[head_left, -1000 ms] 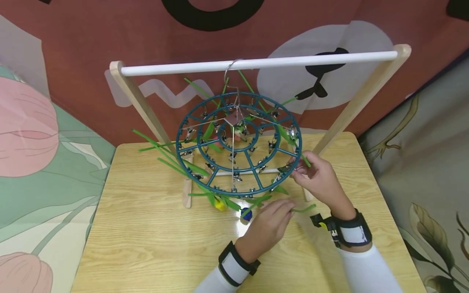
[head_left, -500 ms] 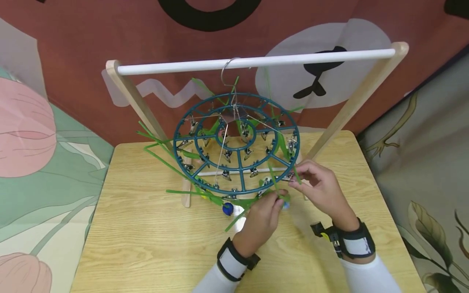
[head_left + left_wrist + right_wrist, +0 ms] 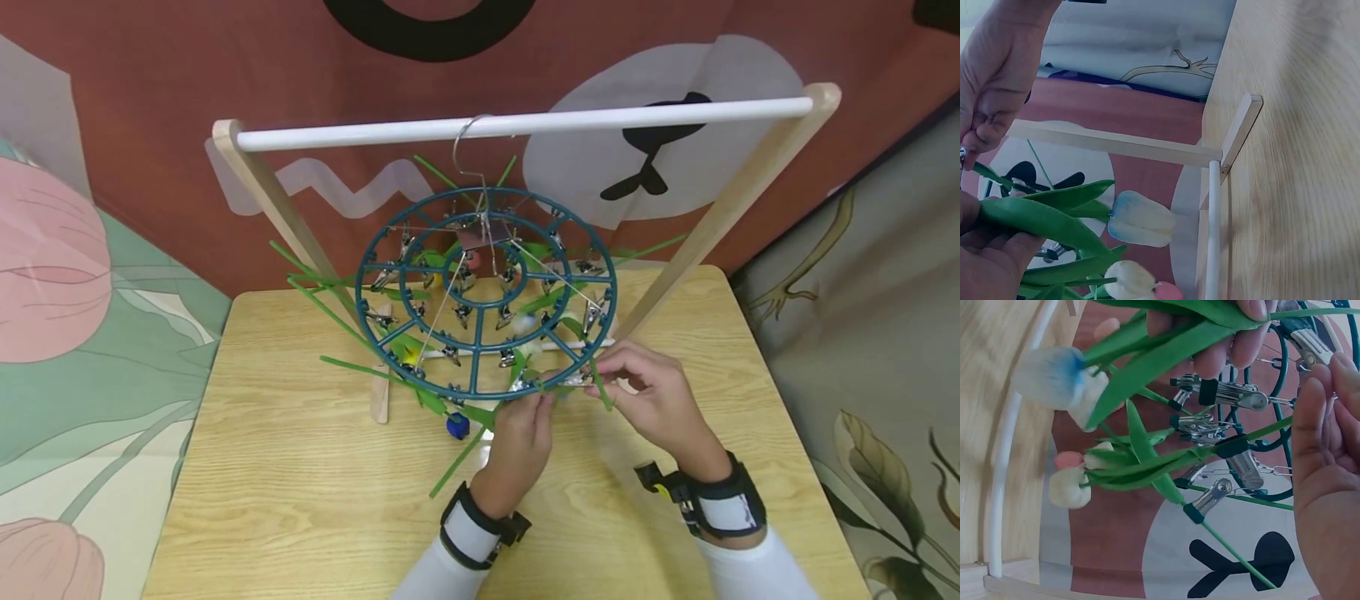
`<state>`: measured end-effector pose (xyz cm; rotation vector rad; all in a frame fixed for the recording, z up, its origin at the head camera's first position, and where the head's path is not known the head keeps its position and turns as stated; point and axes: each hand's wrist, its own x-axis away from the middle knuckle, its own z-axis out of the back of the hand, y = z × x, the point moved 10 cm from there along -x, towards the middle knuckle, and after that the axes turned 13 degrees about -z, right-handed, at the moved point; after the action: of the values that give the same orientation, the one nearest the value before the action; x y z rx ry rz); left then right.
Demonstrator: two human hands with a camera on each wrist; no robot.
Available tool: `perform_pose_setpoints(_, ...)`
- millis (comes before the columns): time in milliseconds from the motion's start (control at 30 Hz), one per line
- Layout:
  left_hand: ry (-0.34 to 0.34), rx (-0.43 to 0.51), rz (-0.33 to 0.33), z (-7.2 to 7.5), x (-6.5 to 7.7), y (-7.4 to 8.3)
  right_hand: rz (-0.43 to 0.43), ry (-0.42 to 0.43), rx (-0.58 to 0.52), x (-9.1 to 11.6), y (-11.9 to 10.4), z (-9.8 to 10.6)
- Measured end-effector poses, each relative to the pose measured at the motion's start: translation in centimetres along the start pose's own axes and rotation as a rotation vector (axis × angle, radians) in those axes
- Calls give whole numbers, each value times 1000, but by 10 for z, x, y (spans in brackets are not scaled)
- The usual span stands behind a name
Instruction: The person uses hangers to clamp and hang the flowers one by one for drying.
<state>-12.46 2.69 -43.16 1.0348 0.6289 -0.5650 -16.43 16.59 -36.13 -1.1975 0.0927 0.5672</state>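
A round teal clip hanger (image 3: 477, 358) hangs by its hook, with metal clips around its rings. At the rim nearest me, my left hand (image 3: 517, 446) pinches the stem and leaves of an artificial tulip; its white head with blue tinting (image 3: 1141, 219) points down toward the table in the left wrist view. Beside it, my right hand (image 3: 656, 404) pinches the handles of a metal clip (image 3: 1313, 347) at the rim. The stem lies close by the clip's green-coated tip. Other tulips hang from clips, including a white one (image 3: 1071, 487), a blue one (image 3: 458, 426) and a yellow one (image 3: 411, 355).
The rack has a white top bar (image 3: 360, 133) and wooden side posts (image 3: 738, 204), standing on a wood-grain table (image 3: 285, 500). Green stems (image 3: 352, 365) stick out past the hanger's left side. Behind hangs a red printed cloth (image 3: 315, 75).
My left hand has brought the tulip left and up to the hanger's rim. The hanger has turned, carrying the blue tulip leftward. My right hand has come slightly nearer me, fingers at a clip.
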Motion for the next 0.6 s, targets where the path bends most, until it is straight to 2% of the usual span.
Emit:
perform_pose_setpoints(300, 19, 38, -10, -2, 0, -1, 44, -65, -98, -3, 2, -6)
perform_pose_setpoints(500, 33, 10, -78, -5, -2, 2, 62, -86, -98, -6, 3, -7)
perform_pose_setpoints(600, 42, 9, -71, -6, -2, 1, 62, -91, -92, -7, 4, -5)
